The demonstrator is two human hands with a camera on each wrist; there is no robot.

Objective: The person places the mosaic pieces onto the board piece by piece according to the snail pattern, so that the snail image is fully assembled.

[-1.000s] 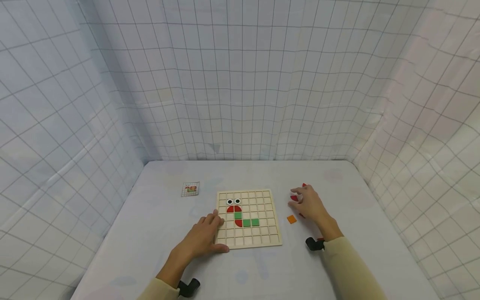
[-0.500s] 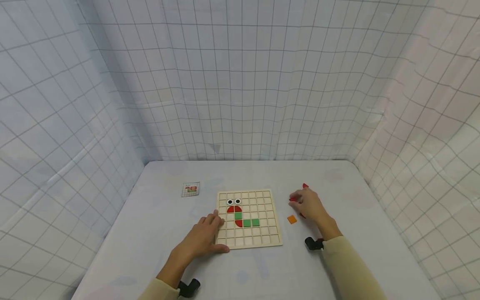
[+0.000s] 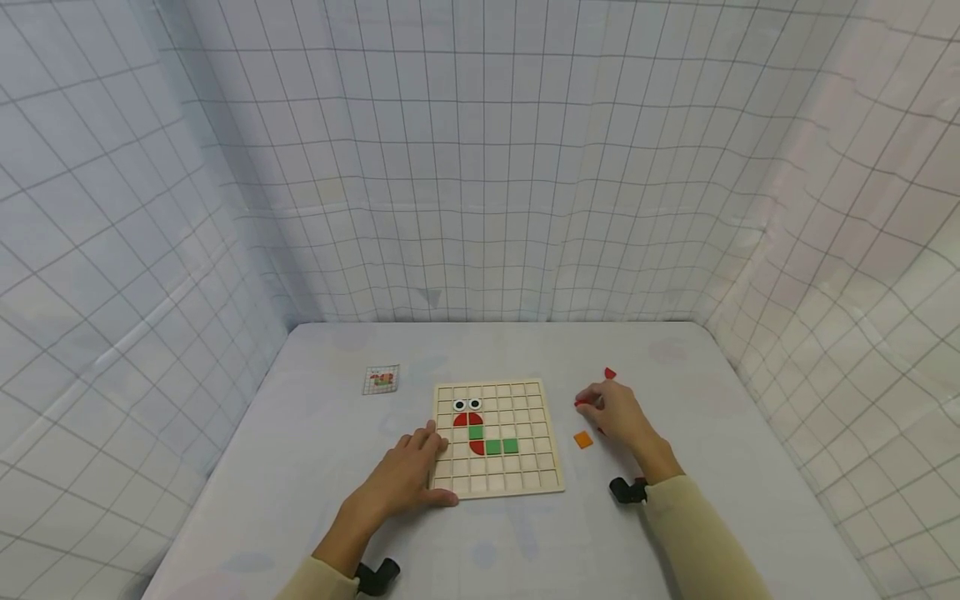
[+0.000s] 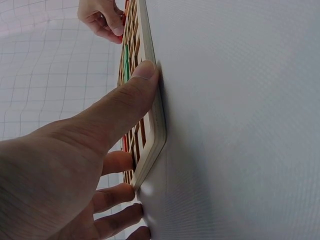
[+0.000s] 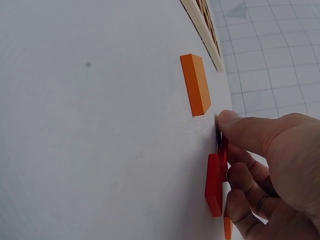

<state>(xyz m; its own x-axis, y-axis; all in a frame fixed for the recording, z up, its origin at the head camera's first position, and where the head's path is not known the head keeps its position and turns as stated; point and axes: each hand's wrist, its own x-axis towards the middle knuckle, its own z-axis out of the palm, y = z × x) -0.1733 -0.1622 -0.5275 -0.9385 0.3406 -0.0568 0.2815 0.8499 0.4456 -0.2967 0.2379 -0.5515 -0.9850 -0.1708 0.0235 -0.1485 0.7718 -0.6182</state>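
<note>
My left hand point(image 3: 408, 471) rests at the near left corner of a wooden grid board point(image 3: 525, 481). Its thumb lies along the front edge and its fingers are spread on the left side. On the board sit two eye tiles point(image 3: 475, 404), several green square tiles point(image 3: 492, 447) and red quarter-circle tiles point(image 3: 477, 447). To the right of the board, my right hand point(image 3: 618, 412) pinches a small red tile point(image 3: 580, 403) between thumb and fingers, low over the table. An orange square tile point(image 3: 583, 439) lies between that hand and the board.
Beyond my right hand lies another red tile point(image 3: 611, 372). A further red tile point(image 5: 214, 185) is close under that hand in the right wrist view, with an orange piece point(image 5: 228, 227) behind it. A picture card point(image 3: 382, 379) lies at the back left. Gridded white curtains surround the table.
My right hand's fingers have closed on the red tile, which now sits in the pinch. The hand has shifted slightly. My left hand and the board have stayed in place.
</note>
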